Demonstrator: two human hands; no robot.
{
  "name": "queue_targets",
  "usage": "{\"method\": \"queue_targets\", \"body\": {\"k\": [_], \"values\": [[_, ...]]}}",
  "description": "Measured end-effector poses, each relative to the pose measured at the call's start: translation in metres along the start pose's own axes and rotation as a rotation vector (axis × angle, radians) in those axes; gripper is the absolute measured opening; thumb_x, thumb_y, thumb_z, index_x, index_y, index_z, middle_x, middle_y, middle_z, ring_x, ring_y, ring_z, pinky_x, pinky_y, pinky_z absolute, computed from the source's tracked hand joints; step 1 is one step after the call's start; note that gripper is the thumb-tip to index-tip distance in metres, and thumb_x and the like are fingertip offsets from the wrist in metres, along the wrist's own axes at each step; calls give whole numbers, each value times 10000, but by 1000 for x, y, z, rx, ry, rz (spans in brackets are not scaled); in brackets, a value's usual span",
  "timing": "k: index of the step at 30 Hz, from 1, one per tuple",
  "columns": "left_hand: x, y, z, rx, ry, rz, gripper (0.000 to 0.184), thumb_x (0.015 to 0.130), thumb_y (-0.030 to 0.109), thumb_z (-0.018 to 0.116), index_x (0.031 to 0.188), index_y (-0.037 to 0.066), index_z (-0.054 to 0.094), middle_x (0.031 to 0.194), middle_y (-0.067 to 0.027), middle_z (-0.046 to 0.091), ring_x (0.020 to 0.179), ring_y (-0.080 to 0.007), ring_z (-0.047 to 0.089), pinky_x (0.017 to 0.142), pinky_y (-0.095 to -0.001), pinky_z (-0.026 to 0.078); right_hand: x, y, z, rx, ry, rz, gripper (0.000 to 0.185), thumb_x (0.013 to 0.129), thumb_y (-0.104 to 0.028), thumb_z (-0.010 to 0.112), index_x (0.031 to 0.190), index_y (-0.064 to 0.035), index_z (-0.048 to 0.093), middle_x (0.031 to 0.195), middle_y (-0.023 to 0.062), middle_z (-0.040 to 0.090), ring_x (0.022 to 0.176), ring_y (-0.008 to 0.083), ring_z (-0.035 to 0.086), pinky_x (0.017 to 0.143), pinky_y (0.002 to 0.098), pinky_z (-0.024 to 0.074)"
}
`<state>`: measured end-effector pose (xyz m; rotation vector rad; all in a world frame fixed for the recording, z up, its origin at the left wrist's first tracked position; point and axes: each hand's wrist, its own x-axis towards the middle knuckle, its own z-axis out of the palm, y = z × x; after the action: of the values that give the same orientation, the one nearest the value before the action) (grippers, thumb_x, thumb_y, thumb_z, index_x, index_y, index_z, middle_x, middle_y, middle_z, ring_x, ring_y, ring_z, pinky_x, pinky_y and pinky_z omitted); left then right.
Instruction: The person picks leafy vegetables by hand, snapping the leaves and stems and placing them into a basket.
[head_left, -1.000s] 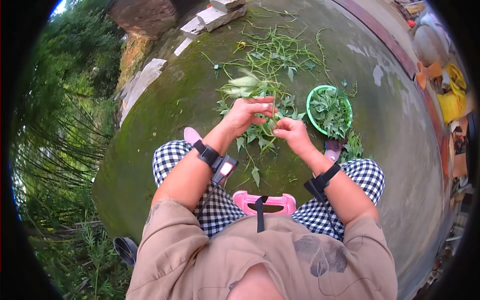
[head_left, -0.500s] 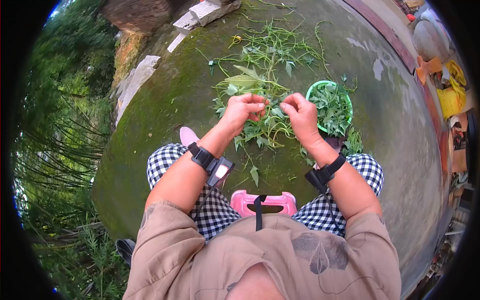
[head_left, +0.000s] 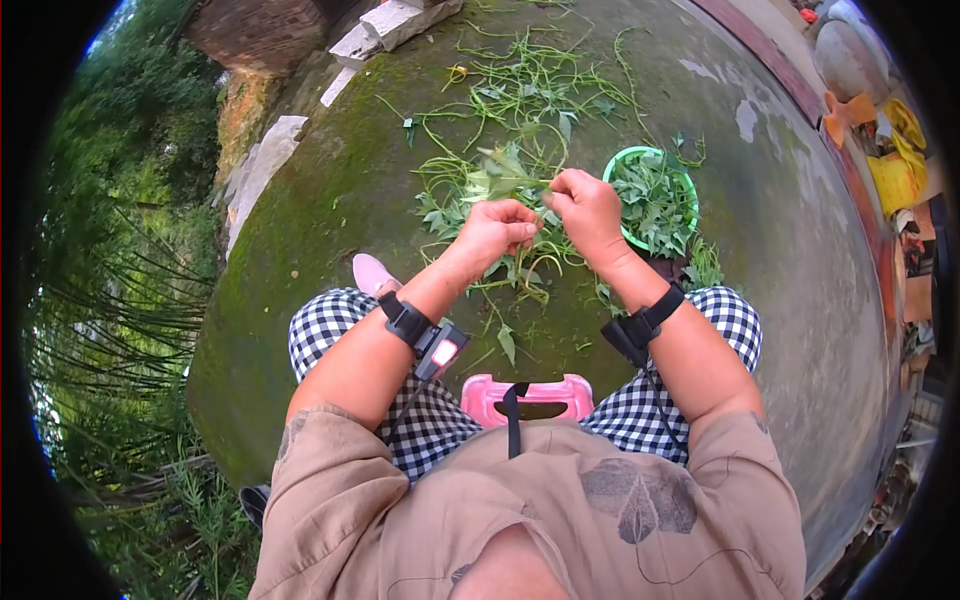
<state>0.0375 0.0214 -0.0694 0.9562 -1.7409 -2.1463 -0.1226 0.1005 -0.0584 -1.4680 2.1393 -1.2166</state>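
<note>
In the head view my left hand (head_left: 492, 236) and my right hand (head_left: 588, 214) are close together over a heap of green leafy vines (head_left: 448, 212). My right hand is closed in a pinch on a leafy stem (head_left: 503, 174), whose pale leaves point away to the left. Just below it, the fingers of my left hand are closed too, at the lower part of the same greenery. Exactly what lies between the left fingertips is partly hidden. To the right of my hands stands a green-rimmed basket (head_left: 692, 190) full of picked leaves (head_left: 655, 205).
Long bare vine stems (head_left: 540, 75) lie beyond the heap on the mossy concrete (head_left: 330, 200). A pink stool (head_left: 480, 392) is between my legs. Pale stone blocks (head_left: 262, 165) edge the left side. A yellow bag (head_left: 895, 180) and other clutter line the right.
The leafy stem has turned and now points left from my right hand. My right hand has risen slightly relative to the left, and the hands have come closer together.
</note>
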Motion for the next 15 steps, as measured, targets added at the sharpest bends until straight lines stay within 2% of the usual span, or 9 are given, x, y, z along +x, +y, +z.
{"method": "queue_targets", "body": {"k": [1,4,5,8,15], "values": [[1,0,0,-1,-10,-9,102,857,90,643,923,18,674,749,-4,634,667,-71,564,577,-224,437,1,3,-1,71,-10,65,101,751,-141,675,752,-52,625,700,75,640,582,234,611,535,344,478],[2,1,0,20,-39,-29,114,870,104,632,929,15,672,757,-5,631,668,-72,561,575,-226,436,5,12,-4,554,-61,349,113,765,-76,699,726,-10,617,630,46,621,492,141,557,469,275,433],[2,3,1,4,-41,-31,118,877,103,623,931,9,671,752,-4,626,658,-71,558,564,-224,435,5,17,-2,708,-41,391,102,790,-12,682,721,5,609,616,28,595,470,91,529,439,240,409],[2,8,4,-51,-41,-47,115,878,97,619,925,5,670,744,-4,620,645,-74,557,551,-219,433,3,8,-10,839,-1,526,85,795,0,676,738,2,614,619,43,599,473,106,534,446,244,419],[7,6,10,-103,-96,-64,105,889,97,612,909,2,654,737,-8,614,626,-82,555,531,-227,453,-5,20,-13,774,120,534,49,789,-5,672,786,20,629,614,37,590,472,101,526,447,239,414]]}}
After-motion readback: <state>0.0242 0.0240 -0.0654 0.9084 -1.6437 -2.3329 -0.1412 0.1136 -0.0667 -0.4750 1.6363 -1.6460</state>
